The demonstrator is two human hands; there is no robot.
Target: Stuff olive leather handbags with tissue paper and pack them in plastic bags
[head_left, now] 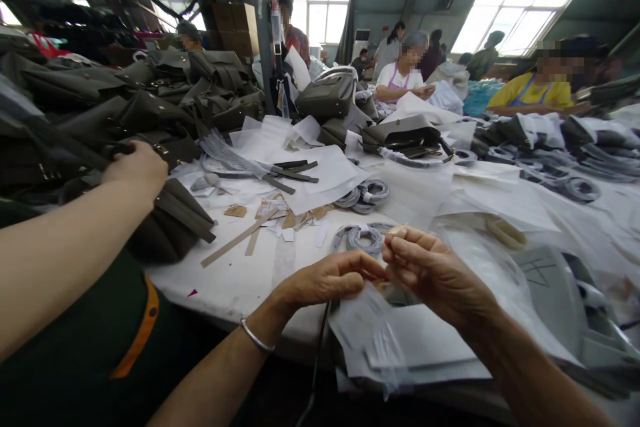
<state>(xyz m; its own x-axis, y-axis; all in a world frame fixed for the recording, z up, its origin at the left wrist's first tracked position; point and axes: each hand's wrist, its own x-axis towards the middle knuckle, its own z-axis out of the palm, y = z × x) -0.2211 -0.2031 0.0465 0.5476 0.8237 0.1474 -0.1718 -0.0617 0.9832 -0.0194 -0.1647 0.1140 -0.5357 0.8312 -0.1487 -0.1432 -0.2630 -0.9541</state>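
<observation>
My left hand (333, 277), with a silver bangle at the wrist, has its fingers curled together just above a clear plastic wrapper (373, 330). Thumb and fingertips of my right hand (425, 267) are pinched together beside it; whatever is between them is too small to make out. The fingers of both hands nearly meet at the table's front edge. Below them lie white paper sheets (430, 343) and part of a grey item. Right behind my hands is a coiled, plastic-wrapped strap (364, 239).
A co-worker's arm (75, 227) reaches in from the left to a pile of dark bags (145, 107). Paper tags (287, 213) and dark strips (295, 173) lie mid-table. More wrapped straps (575, 188) and bags are at the right. Several people work behind.
</observation>
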